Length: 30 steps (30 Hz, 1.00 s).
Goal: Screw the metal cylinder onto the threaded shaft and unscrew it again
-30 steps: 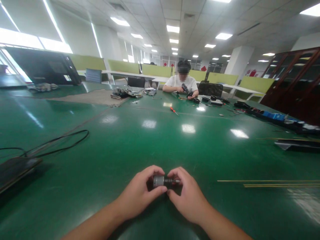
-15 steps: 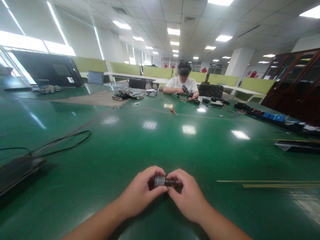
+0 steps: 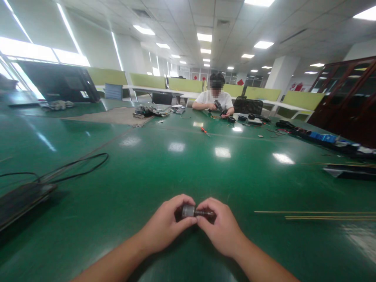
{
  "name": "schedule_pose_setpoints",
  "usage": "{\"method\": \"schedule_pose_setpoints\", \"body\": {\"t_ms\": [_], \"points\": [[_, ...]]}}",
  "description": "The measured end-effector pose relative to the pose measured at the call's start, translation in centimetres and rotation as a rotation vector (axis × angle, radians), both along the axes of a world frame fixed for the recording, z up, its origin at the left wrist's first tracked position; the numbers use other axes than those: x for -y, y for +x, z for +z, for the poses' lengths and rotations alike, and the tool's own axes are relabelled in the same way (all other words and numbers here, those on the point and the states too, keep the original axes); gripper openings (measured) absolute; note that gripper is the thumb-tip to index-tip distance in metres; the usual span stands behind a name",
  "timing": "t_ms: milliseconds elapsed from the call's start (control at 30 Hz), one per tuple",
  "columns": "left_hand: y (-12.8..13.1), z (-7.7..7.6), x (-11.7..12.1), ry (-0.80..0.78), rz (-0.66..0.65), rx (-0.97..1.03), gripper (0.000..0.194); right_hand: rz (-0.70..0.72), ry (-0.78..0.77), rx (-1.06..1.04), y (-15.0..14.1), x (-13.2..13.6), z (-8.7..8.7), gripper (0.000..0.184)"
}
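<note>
Low in the middle of the view, a small grey metal cylinder with a thin dark stepped shaft [image 3: 188, 212] lies sideways between my hands; its exact kind I cannot make out. My left hand [image 3: 166, 221] curls round the thick cylinder end, thumb in front and fingers behind. On the shaft end, my right hand [image 3: 219, 227] is closed, its thumb and forefinger around the thin part. The fingertips of both hands nearly meet at the middle of the part. The shaft's tip is partly hidden in my right hand.
Thin brass-coloured rods [image 3: 323, 218] lie on the green table [image 3: 152, 172] at right. At left is a dark flat device [image 3: 26, 201] with a looped black cable [image 3: 94, 166]. Further off lies a red screwdriver [image 3: 205, 131]. Across the table a person [image 3: 214, 98] holds a dark power tool [image 3: 218, 105].
The view has shifted very slightly. Both hands keep their hold on the metal part in nearly the same place.
</note>
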<state>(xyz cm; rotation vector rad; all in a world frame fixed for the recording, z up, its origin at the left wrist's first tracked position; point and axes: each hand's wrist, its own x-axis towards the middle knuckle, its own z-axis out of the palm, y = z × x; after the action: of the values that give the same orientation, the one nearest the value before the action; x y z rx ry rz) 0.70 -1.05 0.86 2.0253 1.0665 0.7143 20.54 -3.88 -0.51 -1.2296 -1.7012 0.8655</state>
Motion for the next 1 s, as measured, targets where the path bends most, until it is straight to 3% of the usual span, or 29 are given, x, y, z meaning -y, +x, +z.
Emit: {"method": "schedule_pose_setpoints", "body": {"t_ms": [1000], "points": [[0.32, 0.45, 0.11, -0.026, 0.014, 0.015, 0.021, 0.005, -0.023, -0.008, 0.49, -0.25, -0.24, 0.010]]}}
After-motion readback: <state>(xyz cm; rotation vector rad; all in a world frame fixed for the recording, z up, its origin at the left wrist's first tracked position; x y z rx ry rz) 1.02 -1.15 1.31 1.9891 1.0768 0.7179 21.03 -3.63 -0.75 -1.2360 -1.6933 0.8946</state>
